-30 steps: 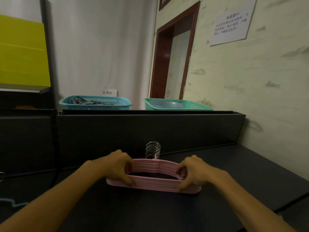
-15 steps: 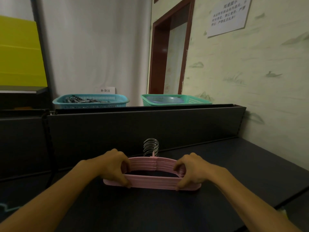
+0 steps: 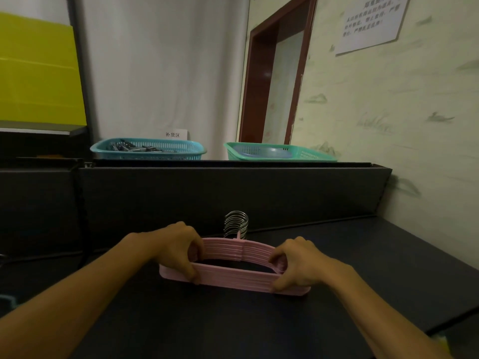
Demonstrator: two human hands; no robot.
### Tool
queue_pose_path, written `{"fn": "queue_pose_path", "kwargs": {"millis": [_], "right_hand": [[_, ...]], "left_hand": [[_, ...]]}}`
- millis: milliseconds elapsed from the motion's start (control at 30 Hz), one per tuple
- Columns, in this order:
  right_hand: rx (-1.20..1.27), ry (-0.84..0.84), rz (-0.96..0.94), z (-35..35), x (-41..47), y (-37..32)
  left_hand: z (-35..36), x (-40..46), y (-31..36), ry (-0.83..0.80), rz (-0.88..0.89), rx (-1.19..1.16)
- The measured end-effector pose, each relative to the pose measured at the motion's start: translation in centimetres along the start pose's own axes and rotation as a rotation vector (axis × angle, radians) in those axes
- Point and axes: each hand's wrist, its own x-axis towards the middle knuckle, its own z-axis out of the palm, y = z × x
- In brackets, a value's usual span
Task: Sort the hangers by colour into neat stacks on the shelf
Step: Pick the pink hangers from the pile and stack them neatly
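Observation:
A stack of several pink hangers (image 3: 233, 277) lies flat on the dark shelf (image 3: 363, 255), its bundle of metal hooks (image 3: 236, 224) pointing away from me toward the shelf's back wall. My left hand (image 3: 178, 248) grips the stack's left end, thumb on the near bar and fingers curled over the top. My right hand (image 3: 298, 264) grips the right end the same way. Both hands squeeze the stack from the sides.
A dark back panel (image 3: 233, 193) rises behind the shelf. On the ledge above it stand a blue basket (image 3: 147, 149) holding dark items and a green basket (image 3: 280, 151). A wall closes the right side, and a yellow panel (image 3: 36, 68) hangs at upper left.
Both hands have kept their hold on the pink stack, which stays in nearly the same place. Only the view has shifted slightly.

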Motion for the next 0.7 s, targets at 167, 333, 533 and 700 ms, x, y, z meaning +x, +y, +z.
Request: {"fn": "queue_pose_path", "kwargs": {"millis": [167,333,533,700], "right_hand": [[0.027,0.005,0.025,0.2,-0.2,0.0],[0.014,-0.012,0.029,0.1,-0.6,-0.2],[-0.137,0.096,-0.083,-0.6,-1.8,-2.3],[-0.11,0.279,-0.218,-1.2,-0.9,-7.7]], "left_hand": [[0.5,-0.3,0.3,0.013,-0.038,-0.044],[0.9,-1.7,0.9,0.103,-0.035,-0.087],[2.3,-5.1,0.8,0.376,-0.09,0.054],[3.5,-9.8,-1.4,0.529,-0.243,0.111]]}}
